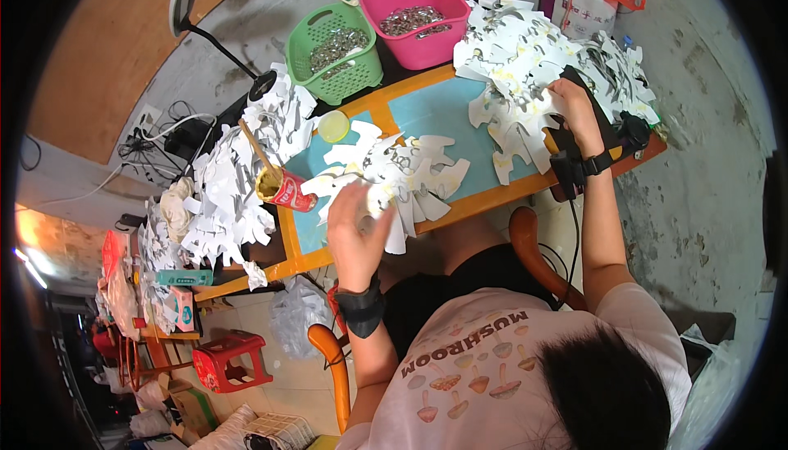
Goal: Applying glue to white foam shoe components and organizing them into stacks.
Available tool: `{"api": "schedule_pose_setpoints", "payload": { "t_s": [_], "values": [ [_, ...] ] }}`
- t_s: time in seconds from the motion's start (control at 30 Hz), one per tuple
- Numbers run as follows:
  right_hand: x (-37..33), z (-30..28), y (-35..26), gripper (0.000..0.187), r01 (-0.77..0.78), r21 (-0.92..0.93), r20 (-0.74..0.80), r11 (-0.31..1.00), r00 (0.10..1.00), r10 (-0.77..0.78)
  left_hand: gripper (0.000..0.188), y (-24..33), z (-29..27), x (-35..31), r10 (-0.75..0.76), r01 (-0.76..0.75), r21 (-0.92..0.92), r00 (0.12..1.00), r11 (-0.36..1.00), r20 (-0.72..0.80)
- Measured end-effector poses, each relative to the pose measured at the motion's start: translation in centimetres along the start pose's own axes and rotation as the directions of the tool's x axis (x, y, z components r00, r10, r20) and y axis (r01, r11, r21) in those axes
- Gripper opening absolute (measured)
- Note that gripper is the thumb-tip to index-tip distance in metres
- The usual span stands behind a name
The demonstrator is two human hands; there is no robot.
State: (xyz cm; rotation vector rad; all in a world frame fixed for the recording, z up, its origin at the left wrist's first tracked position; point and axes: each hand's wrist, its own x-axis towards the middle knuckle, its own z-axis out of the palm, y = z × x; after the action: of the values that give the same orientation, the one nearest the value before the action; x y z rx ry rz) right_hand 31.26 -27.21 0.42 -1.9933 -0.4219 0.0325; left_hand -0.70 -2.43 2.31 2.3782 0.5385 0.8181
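Note:
My left hand [355, 232], slightly blurred, is raised at the near left edge of a loose heap of white cut-out pieces [427, 179]. Its thumb and fingers are apart, and nothing shows between them. Out to the right, my right hand [574, 109] has its fingers bent over the edge of a larger pile of white cut-out pieces [525, 52], closed on one piece there; the fingertips are partly hidden. Yellowish patches and thin metallic bits show among the pieces. Left of the middle heap, a red can [291, 192] lies tilted with a wooden stick [256, 145] in its yellow-smeared mouth.
A green basket [361, 68] and a pink basket [423, 50], both holding shiny metal bits, stand at the back. A round yellow lid [333, 127] lies on the blue-topped table [427, 114]. More white pieces [234, 179] cover the left side, below a black lamp [222, 48].

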Motion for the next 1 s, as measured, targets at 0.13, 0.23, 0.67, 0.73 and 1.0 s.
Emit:
{"api": "schedule_pose_setpoints", "payload": {
  "t_s": [0.13, 0.23, 0.67, 0.73, 1.0],
  "values": [
    [0.0, 0.2, 0.3, 0.029, -0.092, 0.032, -0.056, 0.995, 0.994, 0.094, 0.054, 1.5, -0.9, -0.8, 0.117, -0.137, 0.083, 0.971, 0.987, 0.209],
    [-0.5, 0.0, 0.0, 0.027, 0.047, -0.060, -0.137, 0.997, 0.989, -0.055, 0.058, 1.7, -1.0, -1.4, 0.066, -0.142, 0.244, 0.953, 0.959, 0.296],
    [-5.1, 2.0, -6.8, 0.037, 0.145, 0.636, 0.224, 0.758, 0.905, -0.361, 0.031, 3.8, 0.4, -0.6, -0.113, 0.203, -0.349, 0.958, 0.915, 0.262],
    [-5.8, 3.0, -7.9, 0.038, 0.212, 0.652, 0.223, 0.728, 0.864, -0.452, 0.035, 4.9, 2.4, -1.4, -0.095, 0.413, -0.608, 0.869, 0.678, 0.485],
    [-10.6, 1.6, -7.9, 0.040, 0.049, 0.811, 0.302, 0.583, 0.818, -0.489, 0.060, 8.9, 11.3, -2.2, 0.209, 0.665, -0.608, 0.730, -0.433, 0.650]
  ]
}}
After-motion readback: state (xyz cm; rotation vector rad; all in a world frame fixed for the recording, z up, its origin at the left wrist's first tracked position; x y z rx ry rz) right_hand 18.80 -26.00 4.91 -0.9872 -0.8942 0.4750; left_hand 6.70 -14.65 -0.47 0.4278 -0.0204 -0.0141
